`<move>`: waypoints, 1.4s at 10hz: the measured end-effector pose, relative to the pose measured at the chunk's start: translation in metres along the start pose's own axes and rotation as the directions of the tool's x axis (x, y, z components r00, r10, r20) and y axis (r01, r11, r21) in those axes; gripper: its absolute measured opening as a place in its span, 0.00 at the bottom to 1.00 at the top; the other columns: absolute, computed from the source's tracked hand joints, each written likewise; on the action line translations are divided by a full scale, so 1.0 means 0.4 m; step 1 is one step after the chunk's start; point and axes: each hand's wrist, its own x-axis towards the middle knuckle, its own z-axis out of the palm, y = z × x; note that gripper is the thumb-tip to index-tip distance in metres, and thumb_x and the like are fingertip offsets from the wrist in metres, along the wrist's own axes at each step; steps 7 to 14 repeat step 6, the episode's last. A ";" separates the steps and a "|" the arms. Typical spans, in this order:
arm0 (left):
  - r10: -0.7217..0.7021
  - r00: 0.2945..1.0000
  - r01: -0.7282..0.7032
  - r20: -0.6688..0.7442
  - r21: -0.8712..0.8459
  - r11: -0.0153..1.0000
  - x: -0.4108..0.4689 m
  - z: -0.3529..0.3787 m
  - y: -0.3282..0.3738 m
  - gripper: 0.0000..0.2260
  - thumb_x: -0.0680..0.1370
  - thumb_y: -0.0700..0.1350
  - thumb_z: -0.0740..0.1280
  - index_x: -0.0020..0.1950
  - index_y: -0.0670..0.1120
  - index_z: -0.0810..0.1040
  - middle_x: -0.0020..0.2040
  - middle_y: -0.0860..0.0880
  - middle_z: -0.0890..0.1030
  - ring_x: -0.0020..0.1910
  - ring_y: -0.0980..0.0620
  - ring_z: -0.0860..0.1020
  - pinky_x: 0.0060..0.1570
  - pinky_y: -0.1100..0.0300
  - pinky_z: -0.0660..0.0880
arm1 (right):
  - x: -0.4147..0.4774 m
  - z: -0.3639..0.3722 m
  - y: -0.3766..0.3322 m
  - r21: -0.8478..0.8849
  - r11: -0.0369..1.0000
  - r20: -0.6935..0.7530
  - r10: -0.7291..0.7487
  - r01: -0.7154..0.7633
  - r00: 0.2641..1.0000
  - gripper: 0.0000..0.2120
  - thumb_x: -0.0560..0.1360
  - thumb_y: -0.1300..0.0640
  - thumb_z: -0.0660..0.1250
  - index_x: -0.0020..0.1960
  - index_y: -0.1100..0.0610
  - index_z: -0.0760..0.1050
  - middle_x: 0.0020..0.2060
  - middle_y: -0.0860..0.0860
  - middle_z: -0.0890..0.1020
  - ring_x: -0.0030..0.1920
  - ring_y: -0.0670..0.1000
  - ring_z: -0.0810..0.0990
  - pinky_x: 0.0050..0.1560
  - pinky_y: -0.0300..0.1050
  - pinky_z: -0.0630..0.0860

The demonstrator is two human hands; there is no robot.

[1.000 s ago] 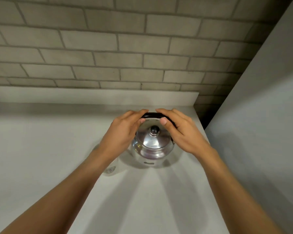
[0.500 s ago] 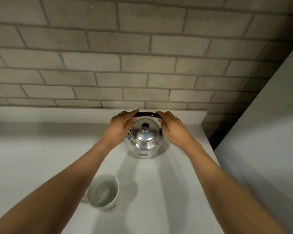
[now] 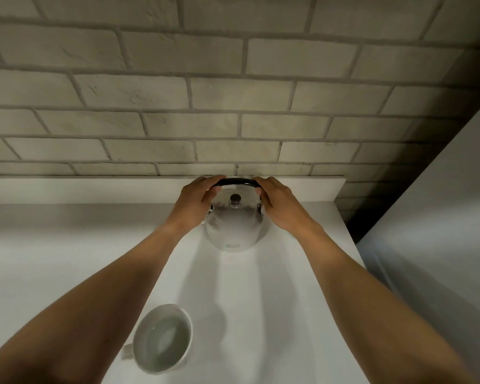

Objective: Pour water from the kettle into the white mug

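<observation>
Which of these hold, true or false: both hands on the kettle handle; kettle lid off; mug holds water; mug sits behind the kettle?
1. Both hands grip the kettle handle. True: left hand and right hand hold the ends of the black handle.
2. The kettle has its lid off. False: the lid with its knob is on.
3. The white mug holds water. True.
4. The mug sits behind the kettle. False: it stands nearer the person, to the left.

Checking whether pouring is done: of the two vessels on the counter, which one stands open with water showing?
The white mug, nearest the camera, open-topped with water visible. The steel kettle by the wall is lidded, both hands on its black handle.
</observation>
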 end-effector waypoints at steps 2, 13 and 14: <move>0.023 1.000 -0.022 -0.009 0.035 0.999 0.019 -0.002 -0.007 0.16 0.85 0.42 0.62 0.71 0.52 0.78 0.59 0.53 0.80 0.53 0.56 0.77 0.56 0.71 0.68 | 0.014 0.001 0.002 -0.014 1.000 -0.006 -0.010 0.010 1.000 0.20 0.86 0.63 0.57 0.77 0.58 0.71 0.60 0.57 0.79 0.58 0.56 0.79 0.57 0.39 0.70; -0.004 0.999 0.005 -0.036 0.010 1.000 -0.010 -0.033 0.030 0.23 0.83 0.53 0.66 0.78 0.57 0.68 0.74 0.51 0.72 0.73 0.50 0.71 0.70 0.55 0.70 | -0.051 -0.020 -0.012 0.055 0.992 -0.063 0.116 -0.112 0.991 0.28 0.83 0.54 0.64 0.81 0.50 0.62 0.75 0.51 0.71 0.57 0.51 0.80 0.65 0.52 0.77; -0.004 0.999 0.005 -0.036 0.010 1.000 -0.010 -0.033 0.030 0.23 0.83 0.53 0.66 0.78 0.57 0.68 0.74 0.51 0.72 0.73 0.50 0.71 0.70 0.55 0.70 | -0.051 -0.020 -0.012 0.055 0.992 -0.063 0.116 -0.112 0.991 0.28 0.83 0.54 0.64 0.81 0.50 0.62 0.75 0.51 0.71 0.57 0.51 0.80 0.65 0.52 0.77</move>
